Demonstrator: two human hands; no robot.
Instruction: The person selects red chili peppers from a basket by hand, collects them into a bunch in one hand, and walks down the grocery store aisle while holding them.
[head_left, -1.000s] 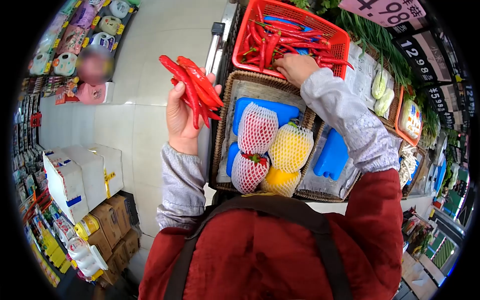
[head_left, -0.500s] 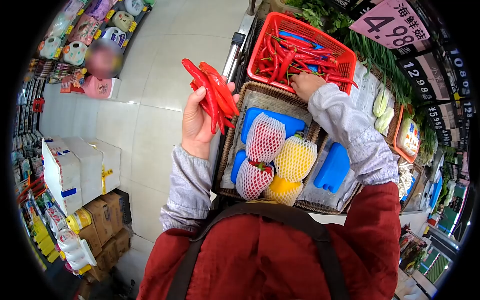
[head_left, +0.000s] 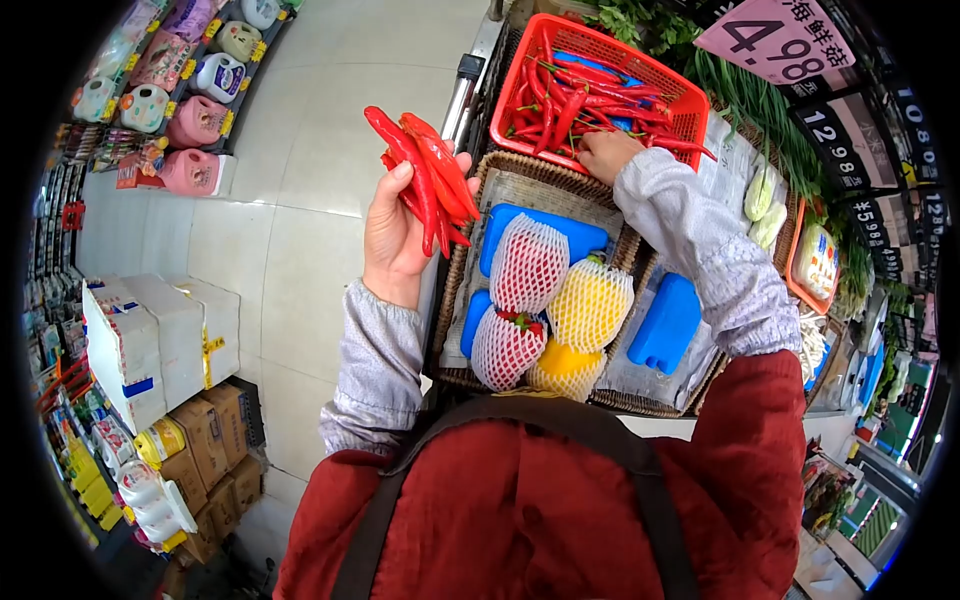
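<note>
My left hand (head_left: 395, 235) is closed around a bunch of long red chili peppers (head_left: 425, 180), held up over the aisle floor, left of the display. More red chilies (head_left: 590, 95) fill a red plastic basket (head_left: 697, 95). At that basket's near side my right hand (head_left: 608, 153) reaches in, with bent fingers among the chilies; the fingertips are partly hidden, and what they pinch does not show clearly. Below it, a wicker basket (head_left: 452, 290) holds red peppers (head_left: 530, 265) and yellow peppers (head_left: 592, 305) in white foam nets, beside blue ice packs (head_left: 545, 238).
Another blue pack (head_left: 667, 325) lies on paper in the wicker section to the right. Leafy greens and price signs (head_left: 778, 40) line the far right. White foam boxes (head_left: 150, 330) and cardboard cartons (head_left: 205, 440) are stacked on the left, below shelves of bottles (head_left: 200, 120).
The view has shifted slightly. My right hand stays at the near side of the red basket, its fingers slightly repositioned. My left hand keeps its grip on the chilies.
</note>
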